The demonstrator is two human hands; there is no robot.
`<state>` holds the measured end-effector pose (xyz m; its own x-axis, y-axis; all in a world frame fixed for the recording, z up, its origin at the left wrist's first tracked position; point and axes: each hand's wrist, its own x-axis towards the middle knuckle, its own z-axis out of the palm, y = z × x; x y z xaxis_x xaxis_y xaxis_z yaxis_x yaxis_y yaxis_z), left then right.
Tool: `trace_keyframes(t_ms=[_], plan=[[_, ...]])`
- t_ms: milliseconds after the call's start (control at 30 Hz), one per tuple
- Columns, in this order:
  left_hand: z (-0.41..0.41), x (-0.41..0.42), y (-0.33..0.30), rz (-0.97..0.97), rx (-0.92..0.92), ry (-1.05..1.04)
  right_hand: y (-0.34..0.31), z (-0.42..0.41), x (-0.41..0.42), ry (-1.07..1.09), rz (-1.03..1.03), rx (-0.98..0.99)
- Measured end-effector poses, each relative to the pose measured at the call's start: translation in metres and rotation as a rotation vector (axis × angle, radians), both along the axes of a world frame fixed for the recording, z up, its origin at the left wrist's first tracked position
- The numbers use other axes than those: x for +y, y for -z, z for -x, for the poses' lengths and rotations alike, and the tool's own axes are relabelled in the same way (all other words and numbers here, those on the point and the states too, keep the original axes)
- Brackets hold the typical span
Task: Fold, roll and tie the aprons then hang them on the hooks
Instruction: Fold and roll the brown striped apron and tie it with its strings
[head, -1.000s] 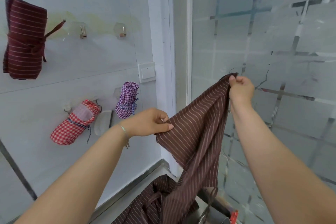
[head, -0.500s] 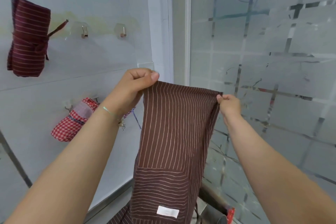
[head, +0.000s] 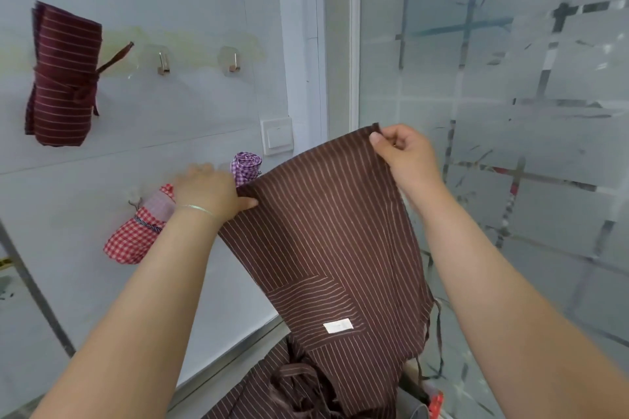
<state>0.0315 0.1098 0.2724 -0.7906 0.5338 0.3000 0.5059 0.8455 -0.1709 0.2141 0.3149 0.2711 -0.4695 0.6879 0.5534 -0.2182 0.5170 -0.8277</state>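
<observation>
A brown striped apron point(head: 326, 248) hangs spread in front of me, pocket and white label facing me. My left hand point(head: 211, 194) grips its left top corner, lower down. My right hand point(head: 405, 153) pinches the right top corner, held higher. The apron's lower part and ties bunch up at the bottom of the view. On the wall, a rolled dark red striped apron point(head: 63, 78) hangs tied at the upper left. A rolled red checked apron point(head: 136, 231) and a rolled purple checked apron point(head: 245, 167) hang lower, partly behind my left hand. Two bare hooks point(head: 163, 63) point(head: 233, 61) sit on the wall.
A white light switch point(head: 277, 136) is on the wall beside the white door frame point(head: 299, 44). Frosted glass with clear strips point(head: 510, 112) fills the right side. A metal strip runs along the wall's base at lower left.
My left hand dropped lower and left with its corner, while my right hand rose. The apron's top edge now slants up to the right.
</observation>
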Motion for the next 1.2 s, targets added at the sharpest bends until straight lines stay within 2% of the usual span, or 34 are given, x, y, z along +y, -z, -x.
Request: trace_keyframes(t_ms=[33,133,167,233,467,567,733,800,900,1033,1100,1200], plan=[[-0.004,0.005,0.0,-0.081,-0.052,0.124,0.002,0.0,-0.007,-0.063,0.025,0.007],[-0.032,0.025,-0.001,-0.468,-0.4,0.65,0.006,0.004,-0.028,-0.184,0.049,-0.015],[-0.042,0.032,-0.001,-0.58,-0.479,0.744,0.008,0.006,-0.033,-0.216,0.054,-0.027],[-0.053,0.042,-0.002,-0.75,-0.534,0.803,0.011,0.011,-0.041,-0.252,0.052,-0.042],[-0.053,0.049,-0.001,-0.915,-0.566,0.798,0.029,0.014,-0.044,-0.263,0.076,-0.027],[-0.054,0.049,-0.006,-0.909,-0.555,0.765,0.037,0.013,-0.042,-0.276,0.033,-0.05],[-0.058,0.049,-0.015,-0.862,-0.423,0.744,0.043,0.012,-0.043,-0.3,-0.049,-0.076],[-0.06,0.049,-0.018,-0.839,-0.351,0.745,0.047,0.01,-0.043,-0.306,-0.057,-0.189],[-0.058,0.05,-0.019,-0.873,-0.194,0.715,0.056,0.01,-0.037,-0.304,-0.058,-0.473],[-0.041,0.043,-0.014,-1.13,-0.041,0.602,0.081,0.009,-0.025,-0.352,-0.012,-0.83],[-0.028,0.035,-0.01,-1.263,-0.01,0.53,0.101,0.009,-0.014,-0.372,0.0,-0.974],[-0.009,0.026,0.007,-1.36,-0.002,0.409,0.131,0.012,0.005,-0.396,-0.022,-1.165]])
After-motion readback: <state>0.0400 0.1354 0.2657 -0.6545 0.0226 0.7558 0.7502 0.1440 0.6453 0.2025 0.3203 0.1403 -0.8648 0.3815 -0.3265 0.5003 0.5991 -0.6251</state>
